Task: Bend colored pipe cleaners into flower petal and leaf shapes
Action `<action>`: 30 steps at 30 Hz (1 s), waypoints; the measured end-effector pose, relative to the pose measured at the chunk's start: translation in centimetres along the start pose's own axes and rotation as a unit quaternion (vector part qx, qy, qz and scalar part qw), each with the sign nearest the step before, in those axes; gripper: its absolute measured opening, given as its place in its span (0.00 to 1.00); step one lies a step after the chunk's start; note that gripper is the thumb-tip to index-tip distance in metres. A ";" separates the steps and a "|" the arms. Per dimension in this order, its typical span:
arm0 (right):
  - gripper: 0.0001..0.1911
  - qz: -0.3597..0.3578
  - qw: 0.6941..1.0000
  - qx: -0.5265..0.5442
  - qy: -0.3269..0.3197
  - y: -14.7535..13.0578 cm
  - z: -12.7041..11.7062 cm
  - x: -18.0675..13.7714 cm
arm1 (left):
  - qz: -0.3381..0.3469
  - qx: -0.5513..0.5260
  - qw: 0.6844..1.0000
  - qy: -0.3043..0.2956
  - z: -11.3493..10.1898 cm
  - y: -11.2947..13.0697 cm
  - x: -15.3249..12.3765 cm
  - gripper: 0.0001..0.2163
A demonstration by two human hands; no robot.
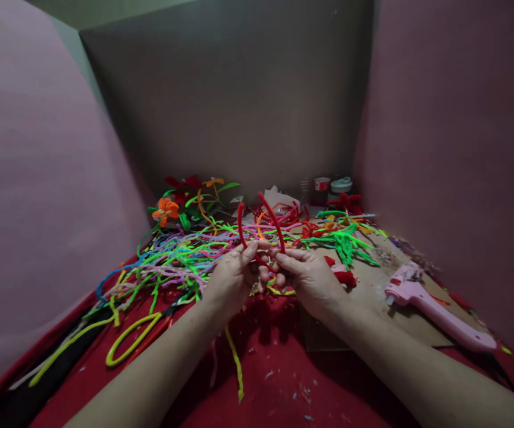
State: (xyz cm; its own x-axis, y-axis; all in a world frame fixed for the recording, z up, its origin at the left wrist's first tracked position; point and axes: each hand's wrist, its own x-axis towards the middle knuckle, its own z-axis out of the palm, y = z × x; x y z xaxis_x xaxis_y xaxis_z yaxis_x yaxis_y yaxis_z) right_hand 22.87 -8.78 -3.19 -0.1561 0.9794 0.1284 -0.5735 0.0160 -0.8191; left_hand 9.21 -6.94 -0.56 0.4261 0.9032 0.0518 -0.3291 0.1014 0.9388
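Observation:
A red pipe cleaner (275, 219) is bent into a U, its two ends pointing up and away from me. My left hand (238, 270) pinches its left side near the bend. On the other side, the fingers of my right hand (300, 272) are closed around it. The hands are close together above the near edge of a heap of loose pipe cleaners (185, 252) in green, pink, purple, blue and yellow. The lowest part of the bend is partly hidden behind my fingers.
A pink glue gun (439, 312) lies on a cardboard sheet (368, 321) at right. Yellow-handled scissors (134, 339) rest at left. Pipe-cleaner flowers (166, 212) and a lidded container (341, 185) stand at the back. Pink panels flank the red cloth (279, 368).

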 end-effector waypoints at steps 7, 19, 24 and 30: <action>0.10 0.044 0.995 -0.084 -0.011 0.5 0.0 -0.4 | -0.012 0.085 0.996 0.033 0.3 -0.2 -0.4 0.19; 0.09 0.061 0.994 -0.085 -0.019 0.1 0.0 -0.7 | -0.018 0.090 0.996 -0.007 -1.0 0.5 0.0 0.08; 0.10 0.125 0.988 -0.013 -0.091 0.2 -0.2 -0.5 | -0.035 0.014 0.999 -0.025 -1.1 0.7 0.1 0.07; 0.08 0.159 0.986 0.036 -0.037 0.1 0.0 -0.7 | -0.045 -0.027 0.997 -0.060 -1.0 0.8 0.1 0.06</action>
State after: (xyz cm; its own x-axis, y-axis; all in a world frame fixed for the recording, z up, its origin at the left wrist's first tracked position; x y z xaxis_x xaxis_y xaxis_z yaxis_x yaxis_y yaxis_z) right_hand 22.91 -9.44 -3.38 -0.3938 0.9153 -0.0848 -0.5422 -0.3059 -0.7826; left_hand 8.13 -6.38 -0.19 0.5529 0.8332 0.0119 -0.3288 0.2050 0.9219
